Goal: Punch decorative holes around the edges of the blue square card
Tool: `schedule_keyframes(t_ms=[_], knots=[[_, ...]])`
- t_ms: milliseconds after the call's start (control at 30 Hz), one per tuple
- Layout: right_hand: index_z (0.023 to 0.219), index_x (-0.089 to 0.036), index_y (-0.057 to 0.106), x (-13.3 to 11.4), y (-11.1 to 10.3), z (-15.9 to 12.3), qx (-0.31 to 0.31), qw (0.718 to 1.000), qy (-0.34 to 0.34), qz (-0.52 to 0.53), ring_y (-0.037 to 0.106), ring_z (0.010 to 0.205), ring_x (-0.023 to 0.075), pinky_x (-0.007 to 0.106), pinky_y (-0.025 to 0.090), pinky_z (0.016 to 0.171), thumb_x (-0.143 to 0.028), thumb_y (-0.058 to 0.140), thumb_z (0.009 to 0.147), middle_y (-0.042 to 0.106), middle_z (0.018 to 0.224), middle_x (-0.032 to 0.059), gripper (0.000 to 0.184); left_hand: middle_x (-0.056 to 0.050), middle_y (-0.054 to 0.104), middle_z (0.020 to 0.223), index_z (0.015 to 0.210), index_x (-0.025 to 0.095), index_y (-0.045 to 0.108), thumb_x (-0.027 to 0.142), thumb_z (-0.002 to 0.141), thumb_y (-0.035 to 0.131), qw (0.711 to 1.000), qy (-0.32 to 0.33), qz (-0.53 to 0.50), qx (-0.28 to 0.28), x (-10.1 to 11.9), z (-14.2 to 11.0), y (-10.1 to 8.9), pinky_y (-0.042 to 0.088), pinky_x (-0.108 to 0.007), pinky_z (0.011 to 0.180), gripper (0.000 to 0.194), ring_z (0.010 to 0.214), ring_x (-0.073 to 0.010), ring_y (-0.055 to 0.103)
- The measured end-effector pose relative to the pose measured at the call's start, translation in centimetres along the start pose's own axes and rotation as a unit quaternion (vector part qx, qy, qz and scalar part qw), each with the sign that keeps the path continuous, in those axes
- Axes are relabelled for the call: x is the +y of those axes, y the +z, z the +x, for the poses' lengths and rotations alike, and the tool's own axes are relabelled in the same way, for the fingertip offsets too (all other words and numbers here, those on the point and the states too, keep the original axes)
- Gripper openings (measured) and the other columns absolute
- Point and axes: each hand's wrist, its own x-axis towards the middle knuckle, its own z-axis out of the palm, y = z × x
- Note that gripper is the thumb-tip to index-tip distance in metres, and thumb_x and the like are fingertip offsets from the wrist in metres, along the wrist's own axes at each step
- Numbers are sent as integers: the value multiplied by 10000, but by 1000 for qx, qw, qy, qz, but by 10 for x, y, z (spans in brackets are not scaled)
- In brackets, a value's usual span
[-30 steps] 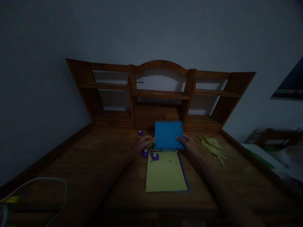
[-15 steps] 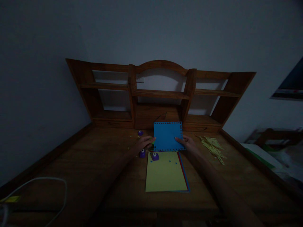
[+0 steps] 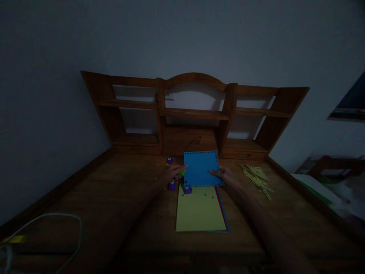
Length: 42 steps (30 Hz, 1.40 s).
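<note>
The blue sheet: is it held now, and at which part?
Yes: the left hand grips the blue sheet at its left edge, the right hand near its right edge.

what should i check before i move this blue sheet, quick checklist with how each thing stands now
1. Left hand on the blue sheet: ok, thumb at its left edge.
2. Right hand on the sheet: ok, thumb on its face near the right edge.
3. Full row of holes along every edge: not ok, the left edge shows none.
4. Yellow sheet clear on top: not ok, a purple punch and small blue bits lie on it.
5. Green item free of the left hand: cannot tell, partly hidden.
6. Yellow strips away from the blue sheet: ok, off to the right.
</note>
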Motion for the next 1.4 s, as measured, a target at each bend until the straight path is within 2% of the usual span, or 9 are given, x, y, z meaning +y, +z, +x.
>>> schedule_keyframes(t_ms=[167,400,533,733,900,1133,1400], knots=[[960,-188,727,-3,4,-5,-54,998,20,23,712,851,274,444,582,848,-332,860,650,739,1064,114,367,12,521,597,717,183,622,591,751,713,1000,8,17,-15,-3,1,-2,341,-232,500,419,575,-131,499],[945,-191,735,2,5,-4,-75,997,28,0,708,874,280,462,576,868,-362,849,666,728,1100,129,347,13,528,673,770,175,633,575,819,652,997,35,50,-46,-13,7,-7,318,-234,517,403,569,-112,455],[946,-197,729,1,6,-3,-52,998,17,3,717,863,282,439,579,856,-386,864,651,739,1075,118,375,5,536,683,764,171,638,569,813,656,996,34,73,-43,-13,6,-8,326,-240,540,401,589,-123,470],[946,-162,718,3,2,0,-40,999,8,6,719,799,255,406,580,801,-383,872,640,750,1026,117,407,8,519,643,704,171,603,588,820,643,992,35,94,-73,-14,7,-10,312,-248,538,435,576,-123,452],[891,-188,713,6,1,1,-4,1000,-7,2,704,747,243,380,569,749,-454,866,643,757,969,101,395,-17,600,733,776,159,648,576,820,650,993,21,96,-68,-18,11,-12,379,-248,588,419,643,-135,522],[819,-165,690,0,3,-2,32,999,-18,-17,661,646,211,336,532,646,-489,873,630,744,846,93,418,-18,620,784,829,154,646,569,812,662,992,0,94,-90,-15,7,-12,426,-258,647,416,686,-137,553],[778,-206,664,7,1,3,47,998,-39,-8,617,581,179,316,492,583,-481,849,670,714,767,32,348,6,558,717,788,162,610,554,837,626,986,29,138,-93,-20,10,-15,371,-243,589,396,645,-127,503]])
